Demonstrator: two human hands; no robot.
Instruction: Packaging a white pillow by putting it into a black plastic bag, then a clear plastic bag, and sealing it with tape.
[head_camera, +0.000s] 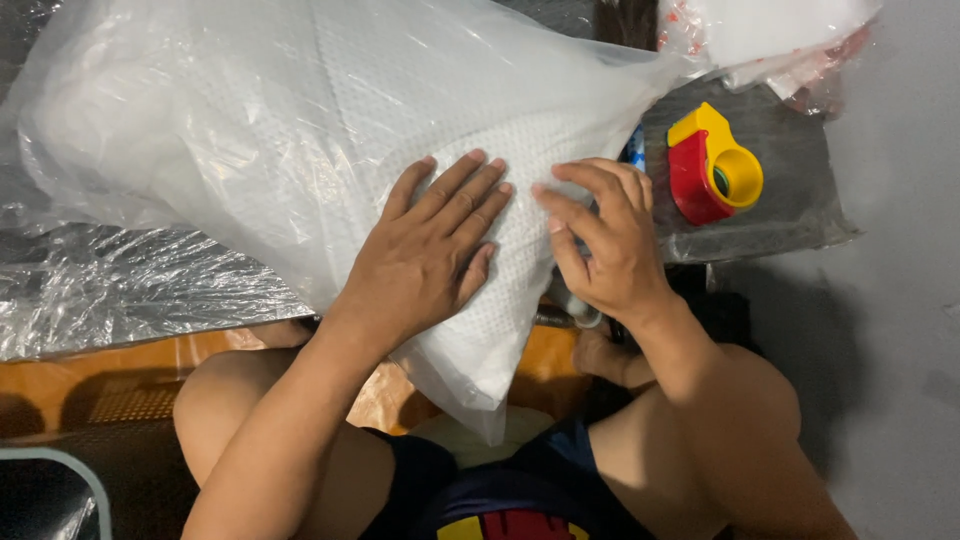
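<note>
Grey floor runs along your right side, and crinkled clear plastic sheeting (120, 285) covers the ground to your left. Your left hand (425, 255) lies flat on the white bagged pillow (300, 130), fingers spread and pressing down, closed on nothing. Your right hand (600, 245) sits just beside it at the pillow's edge, fingers curled over the film; whether they actually pinch the plastic is hard to tell. The pillow rests across your lap and knees, its lower corner hanging toward your shorts. Just beyond your right hand, a red and yellow tape dispenser (712, 165) lies on a dark wrapped pad (790, 200). Judging from this, the slick film could slide under your flat palm and let the pillow slip off your knee, and a hard tug with curled fingers could tear the thin bag.
</note>
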